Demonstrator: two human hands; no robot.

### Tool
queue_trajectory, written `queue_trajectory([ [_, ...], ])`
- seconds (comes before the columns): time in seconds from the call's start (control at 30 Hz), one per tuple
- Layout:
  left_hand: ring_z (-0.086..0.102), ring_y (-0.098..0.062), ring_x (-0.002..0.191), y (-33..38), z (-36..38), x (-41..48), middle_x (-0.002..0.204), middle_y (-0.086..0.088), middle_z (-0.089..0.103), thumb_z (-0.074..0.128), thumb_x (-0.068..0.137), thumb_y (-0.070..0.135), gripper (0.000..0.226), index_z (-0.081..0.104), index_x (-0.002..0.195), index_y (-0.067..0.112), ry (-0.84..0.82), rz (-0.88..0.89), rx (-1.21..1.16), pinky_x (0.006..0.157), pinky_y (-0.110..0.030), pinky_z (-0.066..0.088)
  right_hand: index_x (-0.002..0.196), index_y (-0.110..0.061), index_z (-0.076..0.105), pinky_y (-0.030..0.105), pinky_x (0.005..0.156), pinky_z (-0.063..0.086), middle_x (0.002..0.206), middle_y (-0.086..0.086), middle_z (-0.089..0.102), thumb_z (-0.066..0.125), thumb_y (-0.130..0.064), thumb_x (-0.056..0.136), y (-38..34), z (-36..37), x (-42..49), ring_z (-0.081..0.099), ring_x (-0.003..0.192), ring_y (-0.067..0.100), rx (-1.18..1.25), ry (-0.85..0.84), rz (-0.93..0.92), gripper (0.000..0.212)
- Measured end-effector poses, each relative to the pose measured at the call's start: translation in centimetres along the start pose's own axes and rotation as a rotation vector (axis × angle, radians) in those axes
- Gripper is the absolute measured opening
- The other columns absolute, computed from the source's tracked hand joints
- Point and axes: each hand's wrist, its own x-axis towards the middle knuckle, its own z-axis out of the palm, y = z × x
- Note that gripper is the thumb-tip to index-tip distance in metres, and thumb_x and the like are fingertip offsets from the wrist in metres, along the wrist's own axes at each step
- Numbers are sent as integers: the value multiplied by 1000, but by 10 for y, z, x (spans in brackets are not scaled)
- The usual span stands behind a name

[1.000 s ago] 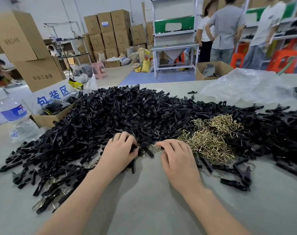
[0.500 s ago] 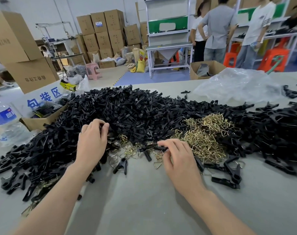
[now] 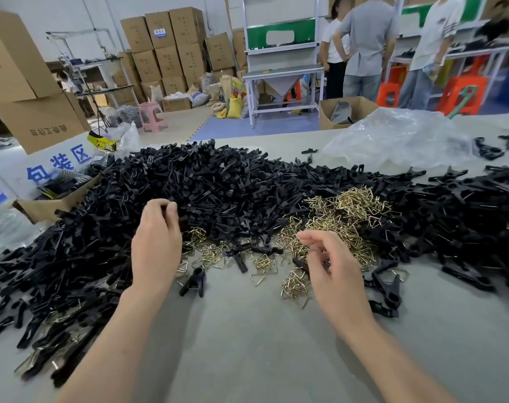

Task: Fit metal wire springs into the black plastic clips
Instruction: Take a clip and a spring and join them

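Hundreds of black clips (image 3: 218,193) heap across the worktop (image 3: 247,344), with tangled wire springs (image 3: 349,228) just beside them. My left grip (image 3: 155,239) curls into the clips; I cannot tell whether it holds one. My right grip (image 3: 334,274) hangs loosely curled over the springs, apparently empty. I expect interlocked springs to lift as a clump or scatter.

Grey table (image 3: 247,359), heavily loaded
A heap of black plastic clips (image 3: 218,184) sprawls across its far side, brass-coloured wire springs (image 3: 349,216) lie at centre-right, and a clear plastic bag (image 3: 398,138) lies beyond.
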Motion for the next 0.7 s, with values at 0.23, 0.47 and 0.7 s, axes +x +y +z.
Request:
queue_trajectory([
  [0.23,51,-11,61,8,1,-4,60,5,52,36,108,31,27,53,109,10,-43,-38,-54,105,-51,41,106,-40,62,7,73,41,103,-17,64,50,1,98,1,-2,5,59,94,1,70,19,9,44],
  [0.47,70,-12,75,93,22,-40,81,11,70,44,107,28,19,59,96,24,-155,-333,-813,67,-35,60,109,-45,67,32,79,57,100,-11,72,53,-20,104,-3,-1,7,69,86,13,349,-189,203,28],
  [0.7,68,-17,100,138,48,-98,100,9,71,43,105,36,15,58,102,34,-367,-75,-833,85,-44,57,103,-25,75,14,70,54,96,-5,79,54,-20,105,-5,0,12,75,89,8,506,-330,353,22],
])
